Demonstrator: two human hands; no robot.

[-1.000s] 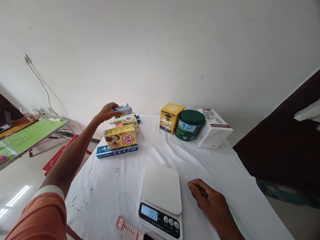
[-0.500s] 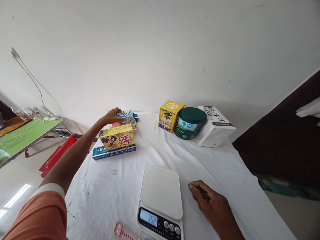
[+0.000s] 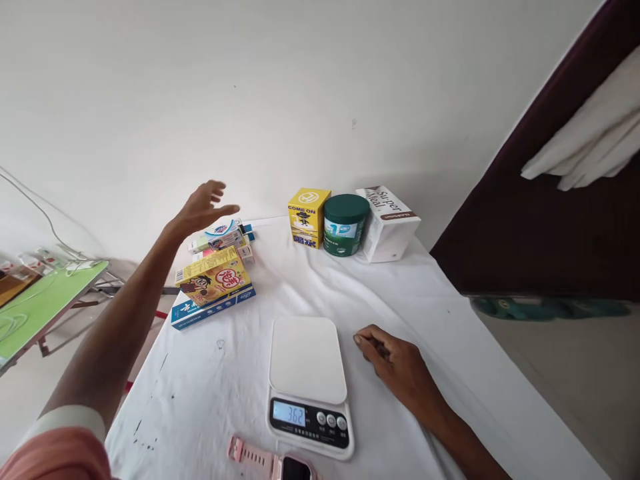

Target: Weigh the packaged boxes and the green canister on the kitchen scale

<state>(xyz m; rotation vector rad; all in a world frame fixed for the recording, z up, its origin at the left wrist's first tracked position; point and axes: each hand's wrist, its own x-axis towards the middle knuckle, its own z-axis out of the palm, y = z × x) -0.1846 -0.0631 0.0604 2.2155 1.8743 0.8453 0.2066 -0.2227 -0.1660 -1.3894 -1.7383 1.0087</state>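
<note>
Above the group of small boxes at the back left, my left hand (image 3: 204, 207) hangs in the air, fingers apart and holding nothing. Beneath it lies a small white-and-blue box (image 3: 223, 230). In front of that are a yellow snack box (image 3: 213, 275) and a long blue box (image 3: 215, 308). My right hand (image 3: 393, 360) rests on the white cloth with its fingers curled; whether anything is inside cannot be seen. Just left of it stands a white kitchen scale (image 3: 307, 360) with a bare plate, its display reading 362.
At the back stand a yellow box (image 3: 307, 219), a dark green tub (image 3: 345, 227) and a white box (image 3: 390, 227). A pink watch (image 3: 273, 460) lies at the front edge. A green table (image 3: 53, 307) is off to the left, a dark panel with white cloth (image 3: 590, 133) to the right.
My left hand has let go of the small white-and-blue box and risen above it, fingers spreading. The right hand keeps its curled pose by the scale. The view has turned to the right.
</note>
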